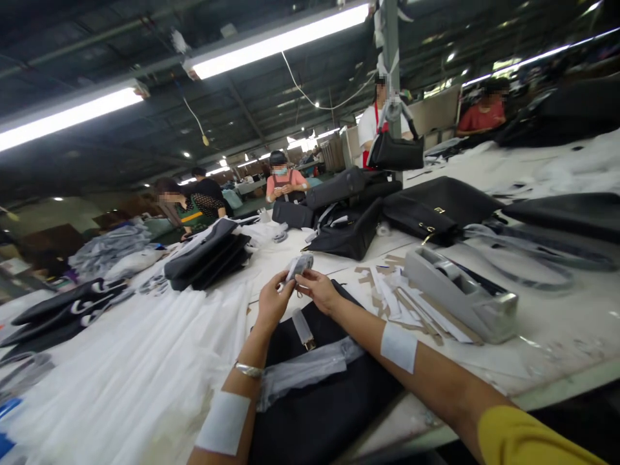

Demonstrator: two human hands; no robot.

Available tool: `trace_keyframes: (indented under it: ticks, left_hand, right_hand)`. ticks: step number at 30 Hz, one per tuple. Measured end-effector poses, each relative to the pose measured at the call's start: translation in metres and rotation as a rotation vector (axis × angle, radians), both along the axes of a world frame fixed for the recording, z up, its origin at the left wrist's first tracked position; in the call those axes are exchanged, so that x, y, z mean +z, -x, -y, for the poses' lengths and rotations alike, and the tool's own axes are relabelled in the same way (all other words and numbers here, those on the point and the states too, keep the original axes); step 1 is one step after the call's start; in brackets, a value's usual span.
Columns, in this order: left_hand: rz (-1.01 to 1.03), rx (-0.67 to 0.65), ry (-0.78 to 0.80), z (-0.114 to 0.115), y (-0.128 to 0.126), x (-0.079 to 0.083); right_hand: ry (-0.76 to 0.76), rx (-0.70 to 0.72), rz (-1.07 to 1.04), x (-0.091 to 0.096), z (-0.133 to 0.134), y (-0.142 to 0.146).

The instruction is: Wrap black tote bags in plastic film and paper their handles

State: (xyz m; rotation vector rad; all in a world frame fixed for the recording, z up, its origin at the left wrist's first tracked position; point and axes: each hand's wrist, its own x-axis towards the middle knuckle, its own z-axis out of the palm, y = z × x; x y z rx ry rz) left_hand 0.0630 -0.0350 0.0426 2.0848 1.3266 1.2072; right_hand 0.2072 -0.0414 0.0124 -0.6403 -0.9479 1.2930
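My left hand and my right hand meet above a black handbag that lies on the white worktable in front of me. Both hands pinch a small grey plastic-wrapped piece between their fingers. A wrapped strap with a gold fitting and a clear plastic sleeve lie on the bag under my arms. A bracelet sits on my left wrist, and white patches are stuck on both forearms.
A grey tape dispenser stands right of my hands beside scattered paper strips. Stacks of white sheets lie left. Black bags crowd the far table. Other people work beyond.
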Motion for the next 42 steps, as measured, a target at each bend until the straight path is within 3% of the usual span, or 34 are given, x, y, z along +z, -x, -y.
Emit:
trace_keyframes:
  ticks: [3, 6, 8, 12, 15, 19, 23, 28, 34, 42]
  left_hand:
    - [0.015, 0.077, -0.023, 0.002, 0.003, -0.010]
    - [0.046, 0.094, -0.002, 0.004, 0.004, -0.020]
    - [0.056, 0.052, 0.002, 0.007, 0.002, -0.024]
    - [0.056, -0.020, 0.042, 0.017, -0.008, -0.026]
    - [0.050, -0.032, 0.050, 0.024, -0.012, -0.028]
    - [0.039, -0.053, 0.009, 0.026, -0.013, -0.036]
    - [0.023, -0.060, -0.024, 0.025, -0.012, -0.045]
    - [0.059, -0.042, -0.039, 0.023, -0.010, -0.050]
    - [0.082, -0.054, -0.046, 0.022, -0.006, -0.049]
    - [0.107, -0.039, -0.016, 0.023, -0.004, -0.045]
  right_hand:
    - [-0.014, -0.007, 0.244, 0.005, -0.002, -0.003]
    - [-0.031, -0.013, 0.574, 0.019, -0.004, -0.025]
    - [-0.046, -0.067, 0.813, 0.031, -0.003, -0.056]
    - [-0.002, -0.325, 1.280, 0.043, 0.011, -0.141]
    - [0.122, -0.446, 1.604, 0.031, 0.031, -0.182]
    - [0.203, -0.503, 1.897, -0.001, 0.047, -0.185]
    - [0.277, -0.547, 2.008, -0.015, 0.040, -0.173]
    - [0.321, -0.494, 2.011, -0.007, 0.029, -0.179]
    - [0.266, -0.501, 1.907, 0.006, 0.028, -0.187]
    - [0.111, -0.369, 1.822, 0.017, 0.046, -0.206]
